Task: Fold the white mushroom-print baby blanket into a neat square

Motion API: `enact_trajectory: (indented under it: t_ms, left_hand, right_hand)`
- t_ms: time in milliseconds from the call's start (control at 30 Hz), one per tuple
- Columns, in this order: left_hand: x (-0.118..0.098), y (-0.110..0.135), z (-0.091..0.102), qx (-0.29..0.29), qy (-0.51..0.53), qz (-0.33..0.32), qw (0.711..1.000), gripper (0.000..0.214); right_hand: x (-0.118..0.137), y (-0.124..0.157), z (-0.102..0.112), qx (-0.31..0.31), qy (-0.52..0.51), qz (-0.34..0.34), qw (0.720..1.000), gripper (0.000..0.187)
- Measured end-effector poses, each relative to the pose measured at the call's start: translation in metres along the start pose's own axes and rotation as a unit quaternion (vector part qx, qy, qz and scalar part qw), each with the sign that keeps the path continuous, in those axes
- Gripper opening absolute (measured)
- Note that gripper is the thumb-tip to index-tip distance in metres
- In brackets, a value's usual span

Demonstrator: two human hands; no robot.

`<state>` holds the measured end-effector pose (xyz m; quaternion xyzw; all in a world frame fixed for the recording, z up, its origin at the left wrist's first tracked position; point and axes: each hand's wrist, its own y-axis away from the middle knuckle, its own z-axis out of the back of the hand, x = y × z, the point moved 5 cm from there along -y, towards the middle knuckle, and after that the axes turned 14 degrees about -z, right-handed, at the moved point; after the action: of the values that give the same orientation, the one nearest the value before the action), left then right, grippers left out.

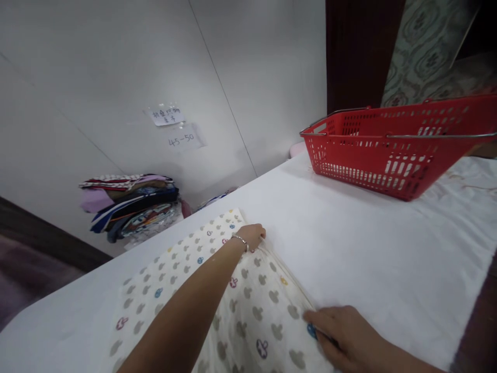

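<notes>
Right hand point(344, 331): one, nearest; thumb and fingers pinched on the right edge of the cloth point(252, 305). Cloth: one, white, mouse-head print, mostly grey; on the table point(349, 248), under and between the hands. Progress, by judgement: spreading is largely done, the far part lying flat; the near part is loose and rippled, so evening out that part and settling the held edge appear left. Left hand point(254, 235): one, bracelet point(240, 240) at wrist; fingers closed on the same edge, farther along. Basket point(357, 150): red, on the table, well apart from the cloth; no brand legible. Stack point(135, 202): folded fabrics, beyond the table. Sheets, two, on the wall point(252, 62): lower sheet point(182, 137) reads "45-50"; upper sheet point(167, 115) bears handwritten Chinese characters, too small to read surely
</notes>
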<state>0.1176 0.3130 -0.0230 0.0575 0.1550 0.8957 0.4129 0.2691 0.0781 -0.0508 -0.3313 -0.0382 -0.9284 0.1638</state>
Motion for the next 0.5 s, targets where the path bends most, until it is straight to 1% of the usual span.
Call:
enact_trajectory:
  t_ms: [133, 333, 500]
  left_hand:
    - [-0.002, -0.001, -0.001, -0.012, -0.007, -0.008, 1.0, 0.019]
    - [-0.005, 0.005, -0.002, -0.042, -0.006, -0.024, 0.999, 0.022]
    - [-0.012, 0.015, -0.001, -0.036, 0.001, -0.056, 0.998, 0.02]
  right_hand:
    - [0.002, 0.0, 0.001, 0.031, -0.022, 0.008, 0.999, 0.022]
    - [0.002, 0.0, 0.002, 0.03, -0.024, -0.006, 0.999, 0.021]
    - [0.001, 0.0, 0.001, 0.024, -0.021, -0.01, 0.999, 0.021]
